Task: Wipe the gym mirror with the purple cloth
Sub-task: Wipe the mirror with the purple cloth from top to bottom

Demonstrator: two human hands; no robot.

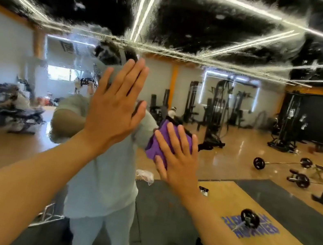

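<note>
The purple cloth (pixel 165 142) is being pressed flat against the gym mirror (pixel 243 119) under the right hand (pixel 178 157), fingers straight and spread, nothing being clenched. The left hand (pixel 115 107) is being held flat and open just beside it, apparently braced on the glass, gripping nothing. The cloth is looking soft, light and bunchy, so it's probably best being pinned under the whole palm rather than pinched at a corner. The glass is likely slick and rigid, and spray residue (pixel 173 27) is being left streaked across the upper part.
</note>
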